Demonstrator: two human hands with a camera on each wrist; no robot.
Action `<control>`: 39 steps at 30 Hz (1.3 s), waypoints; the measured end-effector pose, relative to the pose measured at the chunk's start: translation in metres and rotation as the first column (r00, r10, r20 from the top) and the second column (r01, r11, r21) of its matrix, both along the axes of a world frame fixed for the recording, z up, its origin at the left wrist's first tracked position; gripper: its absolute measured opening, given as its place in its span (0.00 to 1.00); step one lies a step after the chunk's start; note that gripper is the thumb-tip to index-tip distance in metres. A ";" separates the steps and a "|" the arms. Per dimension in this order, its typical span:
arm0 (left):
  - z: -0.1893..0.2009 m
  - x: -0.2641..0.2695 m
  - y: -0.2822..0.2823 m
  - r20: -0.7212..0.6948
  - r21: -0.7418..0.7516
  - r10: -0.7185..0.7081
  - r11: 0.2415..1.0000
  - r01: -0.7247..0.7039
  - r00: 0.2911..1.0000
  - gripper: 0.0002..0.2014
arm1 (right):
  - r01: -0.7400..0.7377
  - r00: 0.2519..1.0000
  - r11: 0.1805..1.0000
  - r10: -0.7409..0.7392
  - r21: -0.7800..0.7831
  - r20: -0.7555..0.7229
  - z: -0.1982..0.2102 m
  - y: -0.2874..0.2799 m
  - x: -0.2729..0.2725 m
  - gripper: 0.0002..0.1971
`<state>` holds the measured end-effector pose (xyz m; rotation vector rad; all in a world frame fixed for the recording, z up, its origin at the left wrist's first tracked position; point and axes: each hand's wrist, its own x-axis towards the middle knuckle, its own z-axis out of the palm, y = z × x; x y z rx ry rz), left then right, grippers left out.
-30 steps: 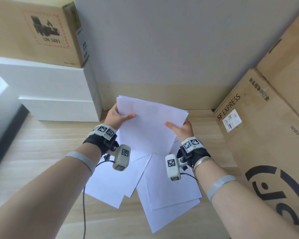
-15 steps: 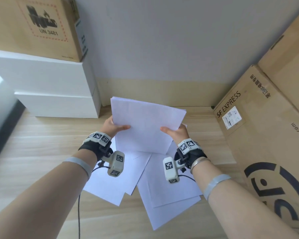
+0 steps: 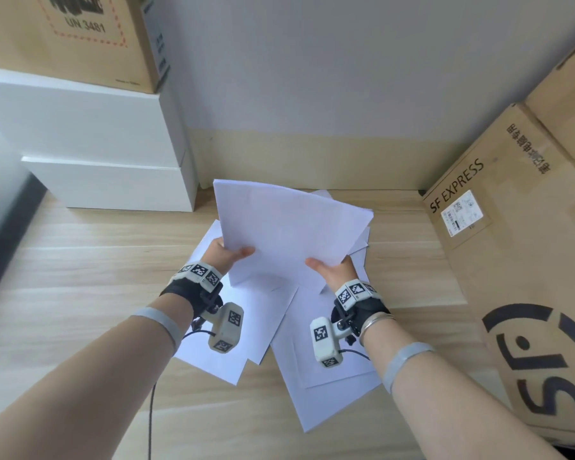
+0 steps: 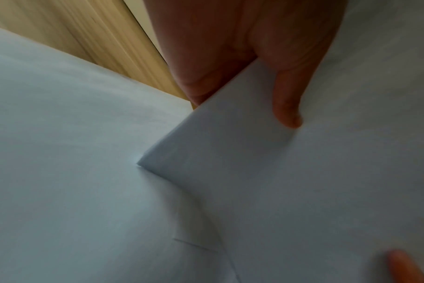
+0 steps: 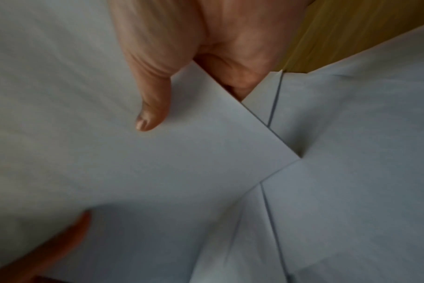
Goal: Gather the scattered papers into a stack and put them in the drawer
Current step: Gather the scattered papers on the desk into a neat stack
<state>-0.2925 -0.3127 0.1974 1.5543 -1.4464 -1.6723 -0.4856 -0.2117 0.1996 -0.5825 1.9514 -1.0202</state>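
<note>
A bundle of white sheets (image 3: 289, 227) is held up, tilted, above the wooden floor. My left hand (image 3: 228, 252) pinches its lower left edge, thumb on top. My right hand (image 3: 329, 268) pinches the lower right edge the same way. In the left wrist view the left hand (image 4: 266, 80) clamps the held sheets (image 4: 315, 181) with its thumb. In the right wrist view the right hand (image 5: 182, 80) does likewise on the held sheets (image 5: 157, 172). Several loose sheets (image 3: 329, 376) lie overlapping on the floor below. No drawer is clearly identifiable.
White stacked boxes (image 3: 97, 154) with a cardboard box (image 3: 70, 34) on top stand at the back left. A large SF EXPRESS carton (image 3: 512, 260) leans along the right. The wall (image 3: 312, 78) closes the back. Bare wooden floor (image 3: 80, 267) lies to the left.
Both hands have lowered the bundle slightly toward the floor and the view has tipped downward. Their hold on the sheets is unchanged.
</note>
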 end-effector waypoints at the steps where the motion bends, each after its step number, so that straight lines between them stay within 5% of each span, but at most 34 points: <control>1: -0.001 -0.001 0.002 0.065 -0.011 -0.007 1.000 0.007 0.998 0.14 | -0.002 1.000 1.000 0.002 0.009 -0.008 -0.006 0.001 0.001 0.19; 6: 0.002 -0.007 -0.003 0.210 -0.095 -0.067 0.992 0.089 0.975 0.18 | 0.024 0.996 0.999 -0.027 -0.034 -0.090 -0.004 -0.008 0.004 0.14; 16: -0.012 0.017 0.000 0.161 0.073 -0.119 0.991 0.108 0.980 0.17 | -0.281 0.933 0.904 0.336 0.323 -0.130 -0.007 -0.017 0.004 0.29; 22: -0.018 0.039 -0.013 0.239 0.106 -0.049 0.994 0.024 0.970 0.19 | -0.230 0.952 0.948 0.266 0.219 -0.153 -0.026 -0.024 -0.010 0.14; 26: -0.025 0.052 -0.021 0.295 0.137 0.012 0.989 -0.055 0.955 0.20 | -0.278 0.882 0.907 0.372 0.316 -0.290 -0.038 -0.039 -0.038 0.09; 32: -0.039 0.051 -0.026 0.298 0.151 0.119 0.974 -0.170 0.947 0.19 | -0.230 0.810 0.855 0.433 0.465 -0.396 -0.044 -0.076 -0.086 0.13; 39: -0.056 0.044 -0.032 0.274 0.227 0.145 0.951 -0.211 0.951 0.16 | -0.140 0.783 0.791 0.457 0.596 -0.422 -0.058 -0.094 -0.119 0.34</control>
